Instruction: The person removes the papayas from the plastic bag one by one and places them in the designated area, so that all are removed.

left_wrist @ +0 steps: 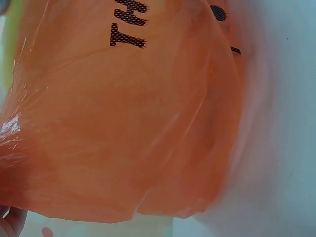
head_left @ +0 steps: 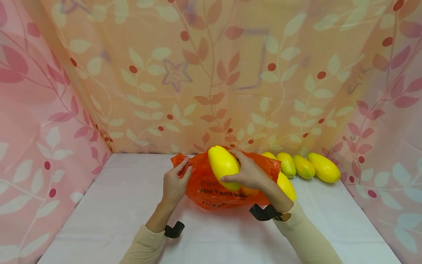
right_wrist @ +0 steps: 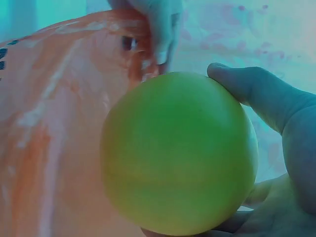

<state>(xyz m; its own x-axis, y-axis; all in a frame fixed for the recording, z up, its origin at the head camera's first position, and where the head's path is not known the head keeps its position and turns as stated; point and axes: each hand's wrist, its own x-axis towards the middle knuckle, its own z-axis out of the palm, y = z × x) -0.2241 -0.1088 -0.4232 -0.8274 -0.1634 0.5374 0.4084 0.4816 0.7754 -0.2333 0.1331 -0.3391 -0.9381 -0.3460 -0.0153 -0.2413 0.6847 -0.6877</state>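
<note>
An orange-red plastic bag point(head_left: 199, 179) with dark printed lettering lies on its side above the white cloth. My left hand point(head_left: 174, 186) pinches the bag's gathered left end between thumb and fingers. My right hand point(head_left: 252, 171) grips a yellow mango point(head_left: 221, 165), tilted in front of the bag, thumb on its near side. In the right wrist view the mango point(right_wrist: 180, 153) shows its rounded green end, with thumb and fingers on either side. Bag film point(left_wrist: 123, 123) fills most of the left wrist view. Yellow shapes show faintly through the bag behind the right hand.
Several yellow-green mangoes, one a mango point(head_left: 323, 168) at the far end, line the back right of the table. Another mango point(head_left: 286, 186) lies partly hidden by the right forearm. Floral curtains point(head_left: 211, 73) enclose the white-covered table point(head_left: 99, 212) at the back and sides.
</note>
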